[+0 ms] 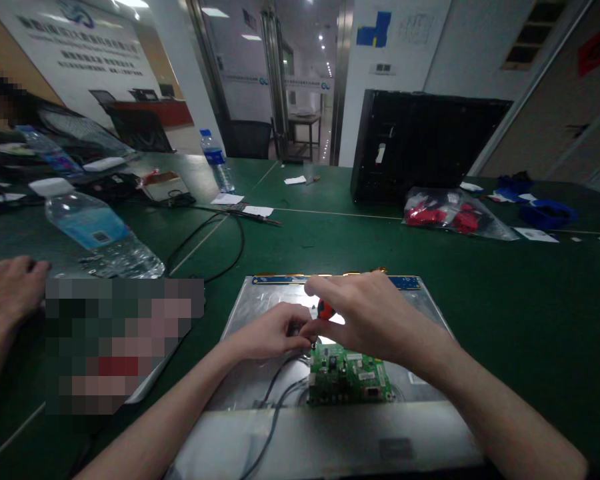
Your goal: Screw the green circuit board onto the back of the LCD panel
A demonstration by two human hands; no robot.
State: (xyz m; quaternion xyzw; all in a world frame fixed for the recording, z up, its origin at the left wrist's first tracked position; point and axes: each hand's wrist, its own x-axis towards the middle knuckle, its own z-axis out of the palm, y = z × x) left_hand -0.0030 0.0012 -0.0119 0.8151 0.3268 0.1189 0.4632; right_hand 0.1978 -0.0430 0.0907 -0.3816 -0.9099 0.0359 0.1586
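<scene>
A green circuit board (350,377) lies on the metal back of a flat display panel (420,340), with grey cables running off its left side. My right hand (375,310) is curled around a screwdriver (325,309) with a red and black handle, above the board's upper left corner. Its tip is hidden behind my fingers. My left hand (277,330) is closed beside that corner, fingertips meeting near the screwdriver; whatever they pinch is too small to make out. Along the panel's far edge runs a narrow blue circuit strip (405,283).
Another person's hand (13,290) rests on the green table (300,247) at the left. Nearby are a large water bottle (103,227) and a black cable (243,240). Farther back stand a smaller bottle (217,160), a black monitor (425,147) and a bag of red parts (455,215).
</scene>
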